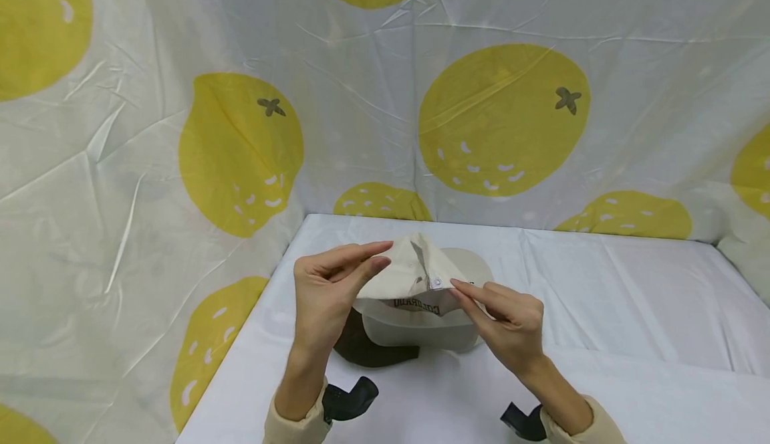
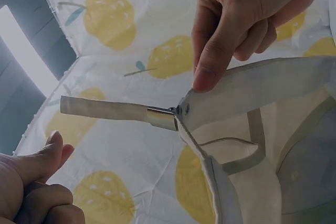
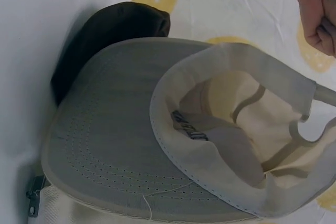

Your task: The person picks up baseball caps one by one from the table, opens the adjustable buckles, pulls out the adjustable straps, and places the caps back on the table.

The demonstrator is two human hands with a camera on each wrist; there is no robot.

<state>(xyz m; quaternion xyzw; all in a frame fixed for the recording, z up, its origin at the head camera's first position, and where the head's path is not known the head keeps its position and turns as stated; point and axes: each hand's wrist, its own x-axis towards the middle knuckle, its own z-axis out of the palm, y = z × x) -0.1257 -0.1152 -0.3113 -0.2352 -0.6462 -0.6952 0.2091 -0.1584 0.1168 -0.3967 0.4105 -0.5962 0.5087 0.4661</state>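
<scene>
A cream baseball cap [image 1: 397, 273] is held up with its inside and grey brim [image 3: 121, 129] towards me; dark lettering [image 1: 415, 305] shows inside. My right hand [image 1: 508, 320] pinches the cap's back edge between thumb and index finger, beside the metal buckle [image 2: 161, 117]. From that buckle a fabric strap [image 2: 105, 108] sticks out, its end loose. Near the strap end is my left hand [image 1: 333, 283], holding nothing, with a small gap between thumb and index fingertip. In the left wrist view its fingertips [image 2: 54, 139] are apart from the strap.
Beneath the held cap lies a dark brown, curved fabric item [image 1: 373, 347], partly hidden. Behind it a grey-beige rounded shape [image 1: 475, 265] shows. They rest on a white-covered table [image 1: 601, 390]. Lemon-print curtains [image 1: 361, 130] stand behind and at the left.
</scene>
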